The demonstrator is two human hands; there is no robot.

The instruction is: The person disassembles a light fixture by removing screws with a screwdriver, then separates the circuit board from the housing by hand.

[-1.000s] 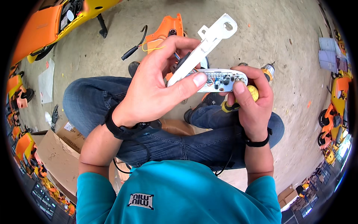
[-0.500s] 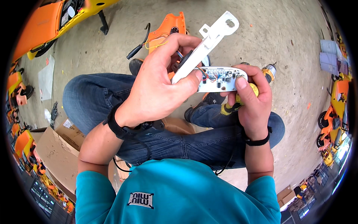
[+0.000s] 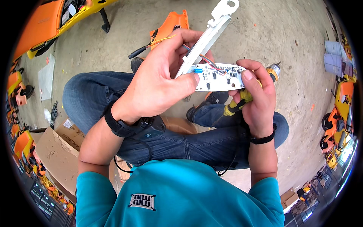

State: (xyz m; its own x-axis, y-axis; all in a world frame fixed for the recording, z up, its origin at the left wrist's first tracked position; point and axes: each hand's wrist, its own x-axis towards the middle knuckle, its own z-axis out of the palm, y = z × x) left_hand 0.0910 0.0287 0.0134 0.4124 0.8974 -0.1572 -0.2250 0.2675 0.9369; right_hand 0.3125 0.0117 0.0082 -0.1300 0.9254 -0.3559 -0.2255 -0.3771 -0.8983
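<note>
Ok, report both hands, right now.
Left hand: closed on the white bracket, thumb at the circuit board.
Right hand: closed on the circuit board's right end, yellow-black tool also in its grip.

One person, seated in front of me: legs (image 3: 159,151) bent, left knee (image 3: 77,90) and right knee (image 3: 280,130) spread wide. Two arms, both bent.

Left forearm (image 3: 100,149): bare, slanting forward and inward. Left hand (image 3: 151,89): back turned upward, closed in a grip; left index finger (image 3: 185,35) arched forward, left thumb (image 3: 185,85) stretched toward the right, remaining fingers mostly hidden.

Right forearm (image 3: 263,162): bare, running almost straight forward. Right hand (image 3: 259,98): closed in a grip; right thumb (image 3: 251,81) on top, angled inward, right index finger (image 3: 261,68) crooked, others partly hidden.

Both hands: raised before the torso (image 3: 189,196), near each other, not touching.
</note>
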